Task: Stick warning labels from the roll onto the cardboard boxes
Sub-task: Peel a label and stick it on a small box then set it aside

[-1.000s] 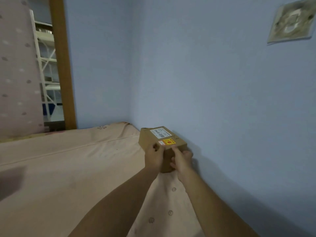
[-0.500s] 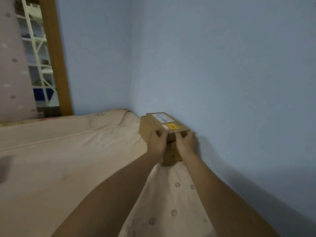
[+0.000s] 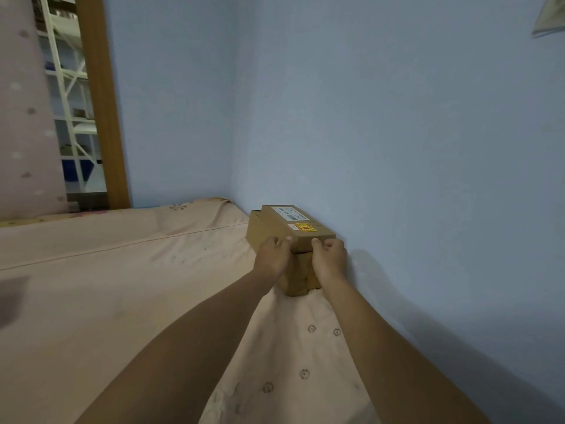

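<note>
A small cardboard box (image 3: pixel 282 226) lies on top of another cardboard box (image 3: pixel 298 276) on the bed, close against the blue wall. On its top face are a white barcode label and a yellow and red warning label (image 3: pixel 305 228). My left hand (image 3: pixel 273 255) grips the near left corner of the upper box, thumb on the top edge. My right hand (image 3: pixel 329 255) grips its near right corner the same way. The lower box is mostly hidden behind my hands. No label roll is in view.
The bed (image 3: pixel 107 295) with a peach patterned sheet spreads to the left and towards me. The blue wall (image 3: pixel 412 179) runs along the right. A wooden door frame (image 3: pixel 102 117) and white shelving (image 3: pixel 70 96) stand at the far left.
The box was lifted in both hands a second ago; it now sits lower, on the other box by the wall. My hands stay on its near end.
</note>
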`<state>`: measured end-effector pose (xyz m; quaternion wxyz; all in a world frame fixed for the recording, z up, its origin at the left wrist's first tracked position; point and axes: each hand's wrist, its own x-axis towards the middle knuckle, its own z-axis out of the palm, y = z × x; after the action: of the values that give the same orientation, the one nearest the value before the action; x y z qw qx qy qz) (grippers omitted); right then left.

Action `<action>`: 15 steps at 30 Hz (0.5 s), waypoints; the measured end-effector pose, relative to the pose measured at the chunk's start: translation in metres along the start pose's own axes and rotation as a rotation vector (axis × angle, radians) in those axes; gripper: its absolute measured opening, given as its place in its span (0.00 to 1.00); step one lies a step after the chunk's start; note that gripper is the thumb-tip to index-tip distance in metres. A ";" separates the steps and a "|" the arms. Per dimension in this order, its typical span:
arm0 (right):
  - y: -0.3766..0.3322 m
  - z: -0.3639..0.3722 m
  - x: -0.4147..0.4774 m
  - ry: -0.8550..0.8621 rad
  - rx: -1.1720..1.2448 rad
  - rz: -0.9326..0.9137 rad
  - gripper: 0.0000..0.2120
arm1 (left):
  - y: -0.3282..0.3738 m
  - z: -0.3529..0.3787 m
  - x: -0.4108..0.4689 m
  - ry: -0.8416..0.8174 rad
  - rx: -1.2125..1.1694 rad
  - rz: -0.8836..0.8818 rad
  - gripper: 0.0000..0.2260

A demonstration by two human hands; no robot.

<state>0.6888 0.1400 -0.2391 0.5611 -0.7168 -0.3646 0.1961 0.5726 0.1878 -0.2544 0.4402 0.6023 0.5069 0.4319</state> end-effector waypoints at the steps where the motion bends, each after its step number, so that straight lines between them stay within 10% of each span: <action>1: -0.003 -0.001 -0.004 -0.008 0.013 -0.002 0.12 | 0.001 -0.004 -0.003 0.002 0.024 0.011 0.25; 15: -0.056 -0.004 -0.097 -0.324 -0.221 -0.164 0.18 | 0.020 -0.140 -0.078 0.064 0.964 0.273 0.24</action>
<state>0.6111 0.0713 -0.1969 0.4275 -0.7009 -0.5263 0.2212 0.4327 0.1216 -0.2076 0.0355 0.7844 0.5787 0.2204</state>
